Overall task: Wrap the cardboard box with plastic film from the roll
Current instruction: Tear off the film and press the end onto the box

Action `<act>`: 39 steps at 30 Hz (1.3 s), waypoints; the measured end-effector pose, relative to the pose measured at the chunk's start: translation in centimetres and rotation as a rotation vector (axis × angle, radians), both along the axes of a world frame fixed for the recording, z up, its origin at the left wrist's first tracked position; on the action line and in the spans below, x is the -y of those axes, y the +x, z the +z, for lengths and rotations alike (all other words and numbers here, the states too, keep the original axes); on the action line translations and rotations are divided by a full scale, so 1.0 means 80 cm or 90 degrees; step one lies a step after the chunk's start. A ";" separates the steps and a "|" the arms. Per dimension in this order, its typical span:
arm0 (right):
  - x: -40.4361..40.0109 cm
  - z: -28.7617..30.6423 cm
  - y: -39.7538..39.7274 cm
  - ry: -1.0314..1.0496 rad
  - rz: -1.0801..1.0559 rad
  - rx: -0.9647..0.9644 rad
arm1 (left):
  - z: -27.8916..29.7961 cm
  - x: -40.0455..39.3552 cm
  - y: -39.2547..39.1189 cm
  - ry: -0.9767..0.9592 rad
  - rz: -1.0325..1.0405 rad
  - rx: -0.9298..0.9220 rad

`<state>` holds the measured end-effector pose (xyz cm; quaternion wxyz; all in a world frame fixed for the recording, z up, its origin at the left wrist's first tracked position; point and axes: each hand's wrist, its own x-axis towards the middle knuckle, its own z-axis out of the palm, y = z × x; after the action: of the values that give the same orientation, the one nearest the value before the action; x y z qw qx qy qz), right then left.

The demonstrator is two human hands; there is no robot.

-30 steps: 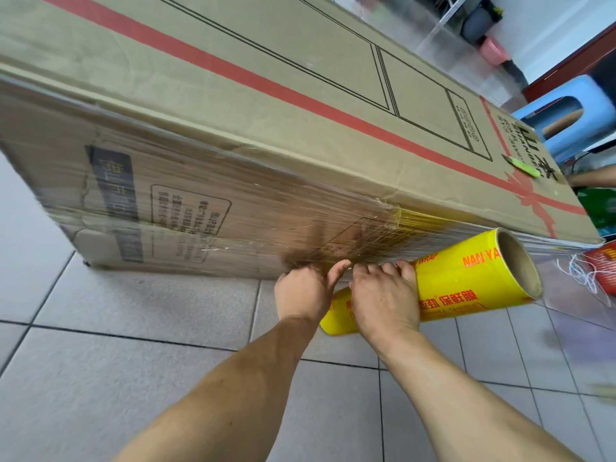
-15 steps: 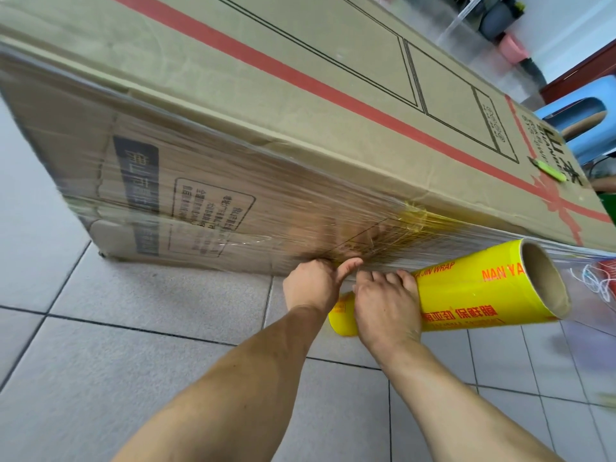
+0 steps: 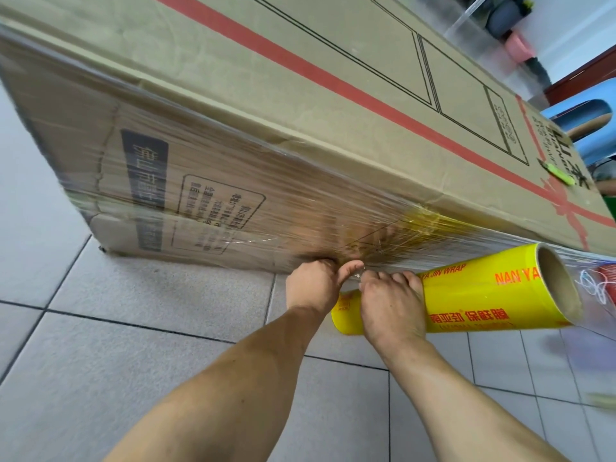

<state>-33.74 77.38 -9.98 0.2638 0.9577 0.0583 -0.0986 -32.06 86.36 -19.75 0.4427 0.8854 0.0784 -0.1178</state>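
Nearest, both forearms reach forward over the tiled floor (image 3: 166, 295) to the lower edge of the box's near face. The left hand (image 3: 315, 285) is curled, thumb stretched toward the right, and seems to pinch a bit of film (image 3: 358, 274) against the box bottom; the exact grip is hidden by the knuckles. Just beside it, touching or nearly so, the right hand (image 3: 391, 301) lies over the roll (image 3: 483, 295) with fingers curled onto its top, fingertips up at the film edge. The yellow roll runs rightward from under that hand, its open core end off to the right, with a stretched sheet of film leading up from it to the box.

Beyond the hands stands the box (image 3: 333, 95), long and lying flat; its near face already shines with wrinkled film, yellowish just above the right hand.

The step looks like tearing or anchoring the film at this edge. To do it well, the left pinch should stay tight against the cardboard while the right hand keeps the roll from spinning, so the sheet stays taut. Slack would let it cling to itself.

At the far right end of the box top lies a small green thing (image 3: 560, 173).
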 end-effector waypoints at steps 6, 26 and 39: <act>0.007 -0.001 0.000 0.012 -0.015 0.007 | -0.007 0.003 -0.003 -0.007 0.001 0.013; 0.002 -0.024 -0.001 0.008 -0.035 -0.023 | -0.012 0.009 -0.006 0.088 -0.017 0.015; 0.009 -0.038 -0.003 0.006 -0.013 -0.001 | -0.024 0.005 0.005 0.017 0.002 -0.117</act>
<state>-33.99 76.70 -12.99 0.2586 0.9593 0.0495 -0.1017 -31.69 85.95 -21.70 0.4220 0.8765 0.1219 -0.1968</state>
